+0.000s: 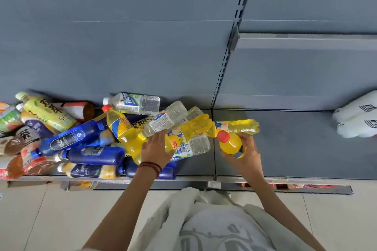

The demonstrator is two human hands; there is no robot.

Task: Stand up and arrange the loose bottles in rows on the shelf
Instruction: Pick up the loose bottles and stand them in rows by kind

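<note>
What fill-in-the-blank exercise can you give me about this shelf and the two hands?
1. The right hand grips a yellow bottle with a ___ cap.
2. The left hand touches the bottle pile; its wrist wears a ___.
3. The blue bottles in the pile are ___, not standing.
Missing words: red; bracelet; lying.

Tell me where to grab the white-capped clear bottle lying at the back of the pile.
Take the white-capped clear bottle round its labelled middle, probably from above and in front: it lies on its side, cap left, by the back panel, nothing over it.
</note>
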